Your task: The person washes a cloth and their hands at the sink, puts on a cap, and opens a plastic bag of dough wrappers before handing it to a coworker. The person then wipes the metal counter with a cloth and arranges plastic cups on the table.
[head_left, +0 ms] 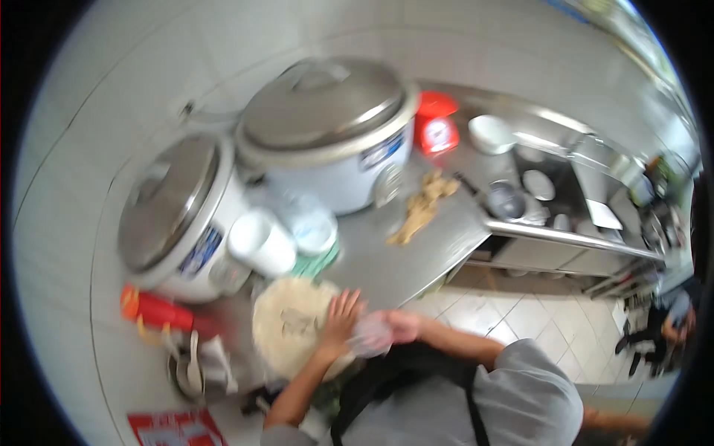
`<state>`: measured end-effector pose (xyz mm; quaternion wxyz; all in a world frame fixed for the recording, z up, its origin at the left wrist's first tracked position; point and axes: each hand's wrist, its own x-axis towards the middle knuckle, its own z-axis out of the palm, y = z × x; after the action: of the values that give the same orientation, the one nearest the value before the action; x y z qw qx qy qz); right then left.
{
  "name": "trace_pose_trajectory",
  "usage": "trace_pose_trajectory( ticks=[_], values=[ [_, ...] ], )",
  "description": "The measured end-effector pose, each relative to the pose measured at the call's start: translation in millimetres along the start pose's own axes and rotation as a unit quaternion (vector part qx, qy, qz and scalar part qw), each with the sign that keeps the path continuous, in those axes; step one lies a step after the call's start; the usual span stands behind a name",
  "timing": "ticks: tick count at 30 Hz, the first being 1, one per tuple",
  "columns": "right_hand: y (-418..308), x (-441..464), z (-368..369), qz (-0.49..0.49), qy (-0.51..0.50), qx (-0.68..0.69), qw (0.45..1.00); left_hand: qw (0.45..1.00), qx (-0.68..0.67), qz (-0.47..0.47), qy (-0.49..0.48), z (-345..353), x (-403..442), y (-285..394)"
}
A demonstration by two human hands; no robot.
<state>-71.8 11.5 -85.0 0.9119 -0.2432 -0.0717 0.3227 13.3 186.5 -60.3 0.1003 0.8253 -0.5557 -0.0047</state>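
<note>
My left hand [342, 321] lies with its fingers stretched out at the right edge of a round, cream-coloured disc [277, 344] that has dark marks in its middle. Whether the palm presses on the disc or hovers just over it, I cannot tell. Close beside it, my right hand [404, 327] is closed on a clear plastic thing [370, 336], perhaps a cup or bag, too blurred to name. This clear thing sits between both hands, in front of the black apron [394, 379]. White cups [262, 241] and a green cloth [316, 262] are just beyond the disc.
Two big rice cookers [327, 149] [182, 215] stand along the wall. A red scale [436, 134], a white bowl [491, 134] and a crumpled brown cloth [424, 207] lie on the steel counter [364, 256]. Right is a sink [569, 197]; a red bottle [163, 311] stands left. Another person [673, 320] is far right.
</note>
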Motion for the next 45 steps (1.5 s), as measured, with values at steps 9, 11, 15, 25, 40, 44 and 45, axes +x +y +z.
trace_pose_trajectory(
  ticks=[9,11,15,25,40,44,45],
  values=[
    [-25,-38,77,-0.293,0.306,-0.211,0.881,0.985,-0.162,-0.007,0.057,11,2,-4],
    [2,-23,87,-0.403,0.268,-0.585,0.651,0.989,-0.143,0.026,0.012,34,-6,-22],
    [-2,-8,88,-0.457,0.194,-0.752,0.433,0.976,-0.204,0.010,-0.074,62,-20,-43],
    [30,-3,31,-0.175,0.260,-0.923,0.224,0.995,-0.031,-0.054,0.081,37,16,5],
    [-20,-80,20,-0.215,0.568,-0.336,0.720,0.993,-0.073,-0.014,0.093,20,11,17],
    [-4,-44,83,-0.344,0.420,-0.755,0.367,0.993,-0.086,-0.008,0.079,25,15,11],
    [5,-26,82,-0.305,0.369,-0.816,0.323,0.992,-0.092,0.002,0.085,25,13,10]
  ],
)
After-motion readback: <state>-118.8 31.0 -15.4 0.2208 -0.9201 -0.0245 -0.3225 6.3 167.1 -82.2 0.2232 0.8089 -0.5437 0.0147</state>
